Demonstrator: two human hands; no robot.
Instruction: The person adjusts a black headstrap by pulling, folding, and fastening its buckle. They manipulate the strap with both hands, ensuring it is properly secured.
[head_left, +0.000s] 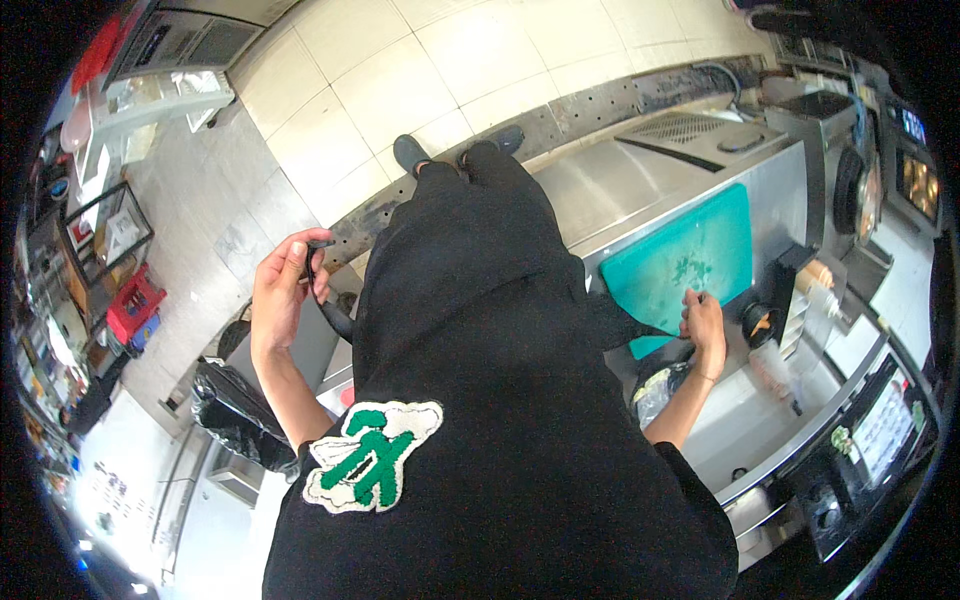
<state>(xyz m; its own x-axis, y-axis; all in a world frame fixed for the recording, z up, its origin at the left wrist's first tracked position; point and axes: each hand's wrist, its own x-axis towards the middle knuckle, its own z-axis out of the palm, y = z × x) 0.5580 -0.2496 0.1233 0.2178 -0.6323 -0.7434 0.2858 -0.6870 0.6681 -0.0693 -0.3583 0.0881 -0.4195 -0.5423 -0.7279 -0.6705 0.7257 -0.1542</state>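
My left hand (283, 289) is raised at my left side and pinches a black strap (335, 319) between thumb and fingers. The strap runs down to the black cloth at my waist, which looks like an apron (480, 247). On the other side, my right hand (702, 324) is closed on a second black strap (637, 328), pulled out from the same cloth. That hand is over the near edge of a teal cutting board (637, 262). Small chopped green pieces (694, 270) lie on the board, just beyond my fingers.
The board rests on a stainless steel counter (776, 191). Right of it are a black container (759, 319) and a squeeze bottle (776, 375). A bin with a black liner (232, 405) stands at my left. Farther left is a red crate (135, 304). Tiled floor (375, 67) lies ahead.
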